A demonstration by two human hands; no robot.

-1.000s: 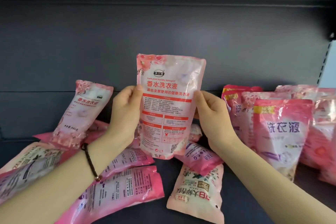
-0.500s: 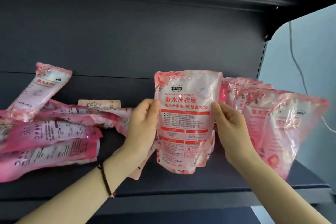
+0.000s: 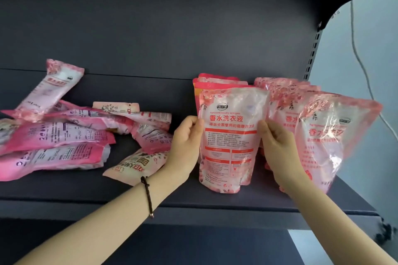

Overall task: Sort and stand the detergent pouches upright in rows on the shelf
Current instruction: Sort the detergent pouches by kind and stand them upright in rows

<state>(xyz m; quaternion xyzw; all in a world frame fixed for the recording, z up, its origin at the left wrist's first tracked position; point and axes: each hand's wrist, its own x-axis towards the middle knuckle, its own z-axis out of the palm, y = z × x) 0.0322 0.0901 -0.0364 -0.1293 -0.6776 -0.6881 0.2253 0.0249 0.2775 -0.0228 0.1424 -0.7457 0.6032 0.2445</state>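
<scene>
The left hand and right hand pinch the pouch by its sides, holding it tall between them, right in front of the standing row on the shelf.

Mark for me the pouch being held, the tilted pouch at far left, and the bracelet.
held pouch [image 3: 231,135], head view, on its printed front panel.
tilted pouch [image 3: 49,90], head view, middle of its face.
bracelet [image 3: 147,193], head view, cord across the left wrist.
</scene>
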